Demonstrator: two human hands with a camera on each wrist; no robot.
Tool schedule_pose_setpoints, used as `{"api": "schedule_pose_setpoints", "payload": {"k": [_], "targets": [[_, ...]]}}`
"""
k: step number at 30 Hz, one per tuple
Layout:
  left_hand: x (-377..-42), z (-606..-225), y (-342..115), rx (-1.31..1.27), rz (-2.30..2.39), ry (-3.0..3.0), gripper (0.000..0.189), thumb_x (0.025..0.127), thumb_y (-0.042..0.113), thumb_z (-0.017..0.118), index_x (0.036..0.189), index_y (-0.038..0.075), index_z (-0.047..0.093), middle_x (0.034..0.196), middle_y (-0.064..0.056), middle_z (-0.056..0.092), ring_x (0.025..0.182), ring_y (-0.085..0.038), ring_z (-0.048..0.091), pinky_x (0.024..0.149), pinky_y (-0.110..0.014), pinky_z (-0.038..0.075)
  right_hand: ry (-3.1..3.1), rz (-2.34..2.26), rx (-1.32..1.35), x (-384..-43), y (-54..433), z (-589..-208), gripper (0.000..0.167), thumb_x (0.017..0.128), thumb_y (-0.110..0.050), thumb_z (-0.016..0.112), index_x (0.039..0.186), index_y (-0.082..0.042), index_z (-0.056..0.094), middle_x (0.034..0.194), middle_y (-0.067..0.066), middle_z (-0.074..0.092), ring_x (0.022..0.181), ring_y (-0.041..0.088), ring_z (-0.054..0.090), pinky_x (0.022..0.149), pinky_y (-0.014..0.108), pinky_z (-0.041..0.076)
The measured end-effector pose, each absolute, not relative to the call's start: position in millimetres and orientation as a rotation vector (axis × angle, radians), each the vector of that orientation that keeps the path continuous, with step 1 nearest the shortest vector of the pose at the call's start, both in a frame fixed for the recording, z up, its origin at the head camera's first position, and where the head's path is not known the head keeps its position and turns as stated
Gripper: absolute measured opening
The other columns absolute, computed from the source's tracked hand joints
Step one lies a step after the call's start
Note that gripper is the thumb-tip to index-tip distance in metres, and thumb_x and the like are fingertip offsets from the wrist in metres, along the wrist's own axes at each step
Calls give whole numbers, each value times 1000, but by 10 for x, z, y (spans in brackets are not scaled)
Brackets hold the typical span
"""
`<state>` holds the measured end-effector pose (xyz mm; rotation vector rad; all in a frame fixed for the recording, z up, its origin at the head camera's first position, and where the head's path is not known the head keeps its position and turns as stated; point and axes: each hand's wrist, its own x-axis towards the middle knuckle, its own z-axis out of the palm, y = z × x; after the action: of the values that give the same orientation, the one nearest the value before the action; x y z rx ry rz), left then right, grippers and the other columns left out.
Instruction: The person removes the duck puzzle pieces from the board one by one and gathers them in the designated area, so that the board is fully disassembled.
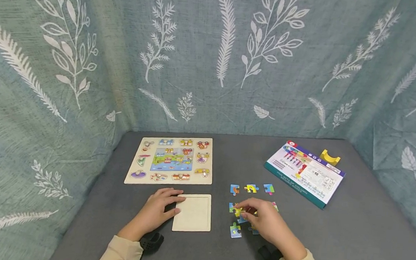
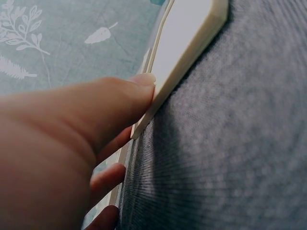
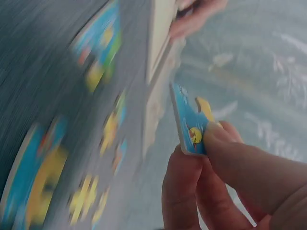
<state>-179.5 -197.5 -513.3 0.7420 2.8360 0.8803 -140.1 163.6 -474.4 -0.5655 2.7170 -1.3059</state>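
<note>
My right hand [image 1: 265, 220] pinches a jigsaw piece [image 3: 189, 122] between thumb and fingers. It is blue with a small yellow chick and a yellow edge, and is lifted off the table in the right wrist view. Around and partly under this hand lie several loose jigsaw pieces, among them a blue-green piece [image 1: 235, 230] and a yellow-arched piece [image 1: 251, 188]. My left hand [image 1: 157, 209] rests at the left side of a square wooden puzzle tray [image 1: 193, 213] with a shallow rim. Its thumb [image 2: 129, 93] touches the tray's edge, the fingers loosely extended.
A wooden knob puzzle board [image 1: 204, 180] with a picture in its middle lies behind the tray. At the back right are a flat printed box [image 1: 304, 175] and a yellow curved block [image 1: 330, 158]. Patterned cloth [image 1: 198, 57] hangs round the grey table [image 1: 235, 160].
</note>
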Motion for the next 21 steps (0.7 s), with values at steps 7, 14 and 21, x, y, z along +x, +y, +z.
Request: {"api": "schedule_pose_setpoints", "payload": {"k": [7,14,21], "targets": [[-1823,-5138,-1968,749,865,2849,40,98,15,75,138,11,71,152,-11,56,144,-44,40,108,-74,30,2838,-1247,-326,-1314,2085,-4767,12,93,-1,78,100,-10,72,85,-8,67,77,9,62,69,28,53],[-1815,-5171,-1975,748,894,2826,41,99,14,74,139,11,69,153,-10,54,145,-44,39,108,-74,29,2820,-1221,-150,-1195,2367,-4925,8,94,-1,77,99,-6,74,82,-6,66,71,6,58,65,26,51],[-1806,-5164,-2000,733,908,2826,41,99,15,74,140,11,69,154,-10,54,146,-43,38,109,-74,29,2825,-1191,-66,-1153,2394,-5022,8,93,-3,79,96,-8,74,80,-6,64,70,6,56,65,26,49]]}}
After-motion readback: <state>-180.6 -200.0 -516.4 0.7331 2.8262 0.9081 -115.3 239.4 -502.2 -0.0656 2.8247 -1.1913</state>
